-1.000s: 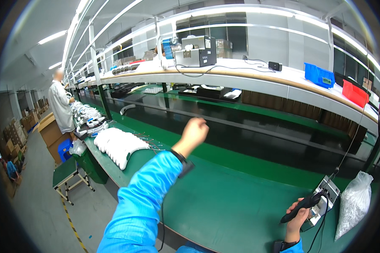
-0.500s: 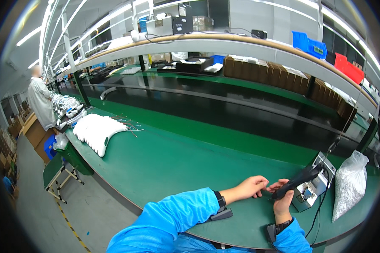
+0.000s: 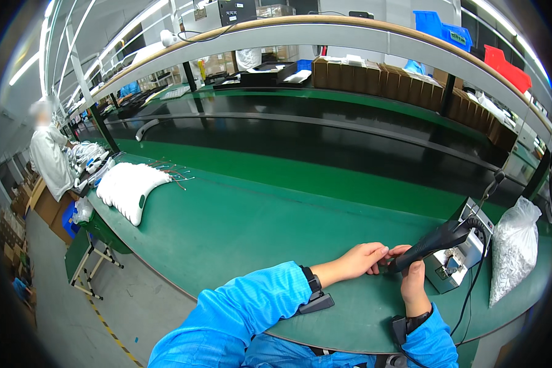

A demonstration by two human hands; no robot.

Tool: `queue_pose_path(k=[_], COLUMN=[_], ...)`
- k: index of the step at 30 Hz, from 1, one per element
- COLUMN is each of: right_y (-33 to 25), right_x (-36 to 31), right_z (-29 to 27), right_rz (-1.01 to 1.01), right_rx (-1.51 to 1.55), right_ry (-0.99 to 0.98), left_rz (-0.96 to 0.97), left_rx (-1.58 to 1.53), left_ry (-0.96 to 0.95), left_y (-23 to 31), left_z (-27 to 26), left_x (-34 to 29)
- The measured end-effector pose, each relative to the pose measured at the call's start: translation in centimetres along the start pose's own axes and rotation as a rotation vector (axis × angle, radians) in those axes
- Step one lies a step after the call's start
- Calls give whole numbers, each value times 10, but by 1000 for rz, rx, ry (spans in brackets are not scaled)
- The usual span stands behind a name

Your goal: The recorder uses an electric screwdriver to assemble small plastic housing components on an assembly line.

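My right hand (image 3: 414, 283) is wrapped round a black electric screwdriver (image 3: 432, 244), held aslant with its lower end toward my left hand. A coiled black cable leaves its upper end. My left hand (image 3: 360, 260) is closed, fingertips pinched together right by the screwdriver's lower end and touching or almost touching my right fingers. Whatever the left fingertips hold is too small to make out. Just beyond the screwdriver stands a metal box-shaped machine (image 3: 446, 277), probably a screw feeder, partly covered by the tool.
To the right stands a clear bag of small white parts (image 3: 514, 253). White curved shells with thin wires (image 3: 127, 189) lie in a row on the green table (image 3: 239, 227) at left. Behind runs a dark conveyor (image 3: 276, 138) under a shelf. A person in white (image 3: 50, 156) stands far left.
My view has shifted slightly. My left fingertips have come closer to my right fingers and the screwdriver's lower end; the right hand keeps its grip on the tool.
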State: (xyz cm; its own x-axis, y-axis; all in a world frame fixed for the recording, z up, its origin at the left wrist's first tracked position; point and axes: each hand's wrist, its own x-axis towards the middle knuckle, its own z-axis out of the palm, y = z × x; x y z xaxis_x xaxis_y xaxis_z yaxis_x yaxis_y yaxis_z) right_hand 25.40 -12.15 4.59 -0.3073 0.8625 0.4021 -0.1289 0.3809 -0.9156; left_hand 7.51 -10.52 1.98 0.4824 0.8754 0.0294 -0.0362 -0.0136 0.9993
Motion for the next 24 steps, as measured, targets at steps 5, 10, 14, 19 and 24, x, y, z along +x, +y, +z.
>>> queue_pose_path(k=[5,10,14,19,24], right_y=[3,1,-1,-2,-1], right_x=[-1,-2,-2,-1,-1], right_z=[-3,-1,-1,-1,-1], right_rz=[-23,-32,-25,-24,-28], right_rx=[5,-3,6,4,-1], right_ry=[-21,-20,-24,-27,-10], left_rz=[6,6,14,13,18], left_rx=[34,33,40,21,29], left_ry=[-8,-15,-18,-19,-23], left_y=[-1,0,0,-3,-2], left_z=[0,0,0,0,0], left_x=[-1,-2,-2,-1,-1])
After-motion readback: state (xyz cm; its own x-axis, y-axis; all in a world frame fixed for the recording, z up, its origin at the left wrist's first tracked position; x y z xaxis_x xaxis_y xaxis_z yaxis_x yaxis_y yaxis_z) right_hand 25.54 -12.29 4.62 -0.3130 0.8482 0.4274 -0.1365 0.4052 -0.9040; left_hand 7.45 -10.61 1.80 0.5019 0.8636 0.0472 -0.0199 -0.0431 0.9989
